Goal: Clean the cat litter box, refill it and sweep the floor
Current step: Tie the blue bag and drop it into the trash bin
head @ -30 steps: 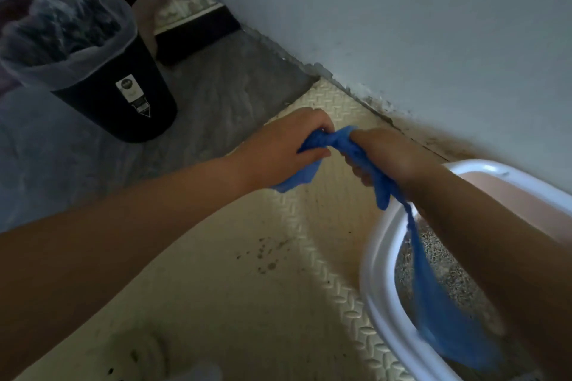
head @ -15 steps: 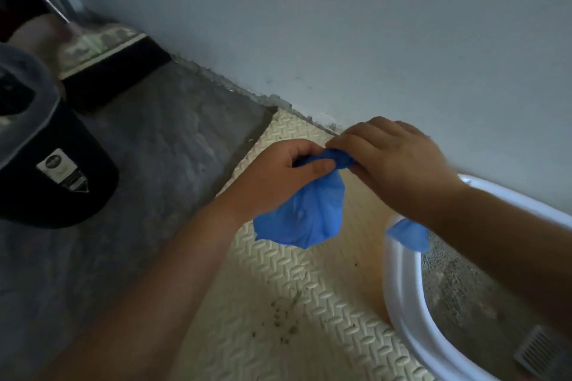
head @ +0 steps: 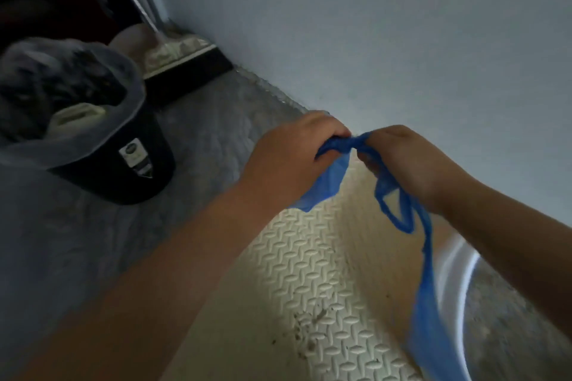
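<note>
Both my hands hold a thin blue plastic bag (head: 332, 179) in the air above the cream foam mat (head: 309, 272). My left hand (head: 291, 155) grips a bunched part of it. My right hand (head: 402, 161) grips the twisted part close beside, and a long strip with a loop hangs down from it toward the litter box (head: 455, 281) at the lower right. That box has a white rim and grey litter inside; my right forearm hides much of it.
A black bin (head: 123, 164) lined with a clear bag stands on the grey floor at the left, with rubbish inside. A broom head (head: 173, 52) leans in the corner by the wall. Dark crumbs (head: 309, 325) lie scattered on the mat.
The bag, bunched between my hands half a second ago, is now drawn out, with a long strip hanging from my right hand. The view has swung left, bringing the bin back into sight.
</note>
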Demonstrator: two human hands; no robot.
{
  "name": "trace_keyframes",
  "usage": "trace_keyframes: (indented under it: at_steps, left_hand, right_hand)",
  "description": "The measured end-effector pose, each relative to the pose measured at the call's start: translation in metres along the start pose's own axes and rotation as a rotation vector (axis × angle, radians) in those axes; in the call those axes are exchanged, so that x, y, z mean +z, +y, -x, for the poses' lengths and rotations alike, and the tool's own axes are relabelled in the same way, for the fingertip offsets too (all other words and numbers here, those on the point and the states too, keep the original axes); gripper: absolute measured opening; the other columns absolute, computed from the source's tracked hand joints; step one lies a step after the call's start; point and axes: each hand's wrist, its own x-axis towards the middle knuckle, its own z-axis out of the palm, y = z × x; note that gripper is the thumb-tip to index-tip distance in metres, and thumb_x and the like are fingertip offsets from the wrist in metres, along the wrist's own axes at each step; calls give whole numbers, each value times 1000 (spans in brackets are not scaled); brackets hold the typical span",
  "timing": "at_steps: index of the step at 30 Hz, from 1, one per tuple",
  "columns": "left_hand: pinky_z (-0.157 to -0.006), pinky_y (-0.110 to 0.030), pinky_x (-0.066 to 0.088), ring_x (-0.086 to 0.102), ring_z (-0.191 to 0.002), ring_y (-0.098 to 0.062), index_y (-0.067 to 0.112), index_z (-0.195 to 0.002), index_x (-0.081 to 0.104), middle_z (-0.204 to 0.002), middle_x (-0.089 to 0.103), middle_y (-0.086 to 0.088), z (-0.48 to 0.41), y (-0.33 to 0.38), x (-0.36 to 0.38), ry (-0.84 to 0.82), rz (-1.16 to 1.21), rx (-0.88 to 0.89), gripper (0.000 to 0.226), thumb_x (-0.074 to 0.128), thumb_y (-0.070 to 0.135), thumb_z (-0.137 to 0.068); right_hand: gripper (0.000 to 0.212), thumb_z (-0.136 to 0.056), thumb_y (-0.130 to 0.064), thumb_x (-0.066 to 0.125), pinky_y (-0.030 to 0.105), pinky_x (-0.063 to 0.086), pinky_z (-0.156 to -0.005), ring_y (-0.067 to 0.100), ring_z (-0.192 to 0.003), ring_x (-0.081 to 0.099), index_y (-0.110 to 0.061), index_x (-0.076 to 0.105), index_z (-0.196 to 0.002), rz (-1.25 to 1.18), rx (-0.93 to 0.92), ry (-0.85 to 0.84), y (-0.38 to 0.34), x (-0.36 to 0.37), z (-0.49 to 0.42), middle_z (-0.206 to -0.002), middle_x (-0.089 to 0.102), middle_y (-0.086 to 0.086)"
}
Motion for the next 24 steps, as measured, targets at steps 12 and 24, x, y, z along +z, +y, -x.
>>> trace_keyframes:
  at_steps: [12, 24]
  left_hand:
    - [-73, -29, 46, 57, -83, -11, 21, -91, 72, -88, 63, 6, 21, -17, -109, 167, -361, -231, 15, 67, 20, -77]
    - [-70, -7, 46, 61, -77, 4, 30, -86, 68, -81, 65, 19, 29, -41, -215, 370, -35, -455, 20, 76, 14, -77]
  right_hand:
    - [51, -90, -45, 39, 24, 28, -103, 7, -123, 38, -32, 36, -139, 200, -628, -13, -43, 49, -21, -131, 43, -7]
    - [93, -83, -30, 70, 23, 34, -104, 13, -129, 43, -24, 6, -150, 175, -646, -106, -141, 139, -27, -147, 37, -3]
